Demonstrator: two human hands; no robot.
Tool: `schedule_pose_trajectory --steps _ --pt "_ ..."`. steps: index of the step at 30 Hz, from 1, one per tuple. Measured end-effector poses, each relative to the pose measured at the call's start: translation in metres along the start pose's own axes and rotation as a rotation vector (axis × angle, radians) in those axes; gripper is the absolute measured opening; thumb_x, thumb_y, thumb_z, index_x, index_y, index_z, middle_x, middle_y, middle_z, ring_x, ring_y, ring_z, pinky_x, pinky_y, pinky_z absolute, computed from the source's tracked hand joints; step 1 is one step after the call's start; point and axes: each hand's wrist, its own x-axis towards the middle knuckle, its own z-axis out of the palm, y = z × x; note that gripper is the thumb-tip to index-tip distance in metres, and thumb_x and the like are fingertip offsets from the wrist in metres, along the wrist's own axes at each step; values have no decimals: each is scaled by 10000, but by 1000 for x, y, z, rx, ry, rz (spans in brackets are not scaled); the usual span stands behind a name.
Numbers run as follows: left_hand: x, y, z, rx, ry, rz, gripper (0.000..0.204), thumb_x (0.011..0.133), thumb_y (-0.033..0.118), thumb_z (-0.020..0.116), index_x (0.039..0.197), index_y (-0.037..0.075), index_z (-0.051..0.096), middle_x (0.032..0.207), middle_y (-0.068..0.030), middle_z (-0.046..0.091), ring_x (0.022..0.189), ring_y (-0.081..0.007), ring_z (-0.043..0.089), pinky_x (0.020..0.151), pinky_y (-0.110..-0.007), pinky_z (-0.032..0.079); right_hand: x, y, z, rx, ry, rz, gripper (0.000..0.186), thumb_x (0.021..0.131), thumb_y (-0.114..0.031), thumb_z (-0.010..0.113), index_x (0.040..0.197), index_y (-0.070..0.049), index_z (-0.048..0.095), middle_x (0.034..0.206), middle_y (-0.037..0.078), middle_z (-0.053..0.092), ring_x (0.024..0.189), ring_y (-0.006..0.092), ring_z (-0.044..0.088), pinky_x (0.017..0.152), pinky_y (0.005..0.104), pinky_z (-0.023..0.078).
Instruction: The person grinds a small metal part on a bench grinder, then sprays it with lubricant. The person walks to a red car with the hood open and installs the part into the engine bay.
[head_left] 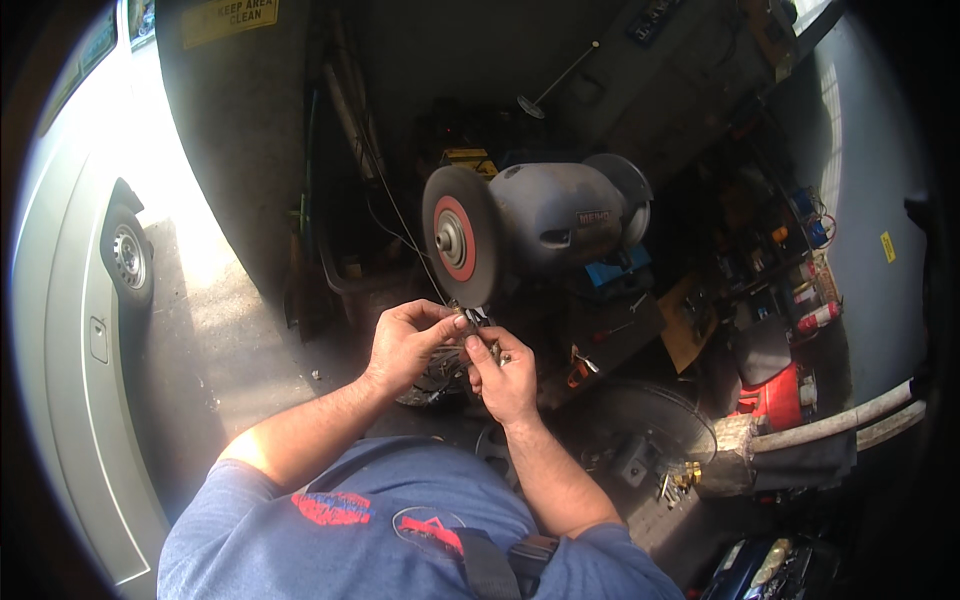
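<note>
Just below the rim of the dark wheel (460, 280) of a grey bench grinder (560, 205), my two hands meet with fingertips nearly touching. My left hand (408, 348) pinches a small metal part (459, 309) between thumb and fingers. Closed beside it, my right hand (505, 382) grips the lower end of the same part. A small brass-coloured bit shows at its curled fingers. My fingers cover most of the part, so its exact kind cannot be made out. The wheel has a red centre disc and a nut at its hub.
A second, guarded wheel (625, 190) sits at the grinder's right end. Orange-handled pliers (580, 372) lie on the bench to the right. Farther right are a red container (775, 395) and brass-coloured pieces (678, 482). A pale vehicle (80, 330) stands at the left.
</note>
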Motion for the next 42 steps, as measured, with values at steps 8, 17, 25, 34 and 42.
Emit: schedule_pose_trajectory --steps 8,17,25,34,42 --pt "0 -10 0 -279 -44 -85 226 883 194 721 958 -14 676 824 -43 675 763 -91 595 719 -245 501 5 -4 -11 306 -127 230 166 954 -221 623 940 -56 609 709 -3 564 519 43 499 415 177 390" --pt "0 -7 0 -58 -27 -46 298 900 233 700 998 -48 687 774 -32 652 709 -86 559 683 -242 464 6 -2 -8 166 -56 155 167 937 -199 651 976 -41 614 705 -21 555 526 33 488 427 180 382" --pt "0 3 4 39 52 -20 282 887 231 715 954 -43 714 743 -39 664 679 -84 563 668 -242 469 6 7 -6 -101 75 -72 176 910 -167 691 975 -21 618 644 -29 558 523 23 487 466 192 380" --pt "-2 5 1 49 6 -16 317 884 256 717 1003 -37 717 776 -46 682 702 -82 575 680 -233 482 5 4 -5 177 3 33 145 938 -169 651 951 -34 600 623 -30 519 494 44 483 405 191 368" --pt "-2 5 2 -22 -53 -118 346 885 247 718 1071 -44 688 834 -60 687 715 -87 584 698 -233 499 1 0 -10 263 -53 127 158 957 -205 622 976 -50 599 655 -27 510 506 42 494 403 185 374"
